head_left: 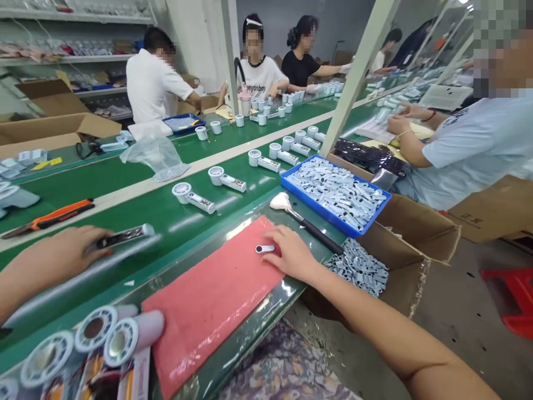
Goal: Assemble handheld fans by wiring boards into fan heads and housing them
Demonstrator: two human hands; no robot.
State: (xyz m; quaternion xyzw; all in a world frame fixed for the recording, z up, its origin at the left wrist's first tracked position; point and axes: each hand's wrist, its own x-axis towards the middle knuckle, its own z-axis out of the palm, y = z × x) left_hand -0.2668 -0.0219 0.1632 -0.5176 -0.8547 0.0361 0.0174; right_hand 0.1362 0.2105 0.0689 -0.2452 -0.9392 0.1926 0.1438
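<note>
My left hand [58,253] lies at the near edge of the green conveyor belt [141,233], its fingers closed over the end of a black-and-silver handle [125,238]. My right hand [291,254] rests on a pink mat [208,300] with its fingers apart, holding nothing. Just left of its fingertips lies a small white-and-black part [265,249]. A brush with pale bristles and a black handle [306,221] lies just beyond that hand. A blue tray [335,194] heaped with small pale-blue parts stands further right.
White round devices with handles [216,183] stand in a row along the belt. Pale rolls [119,333] and printed packaging lie at the near left, with an orange-handled tool [50,218] further up. An open cardboard box [395,261] holds loose parts at right. Several co-workers sit along the benches.
</note>
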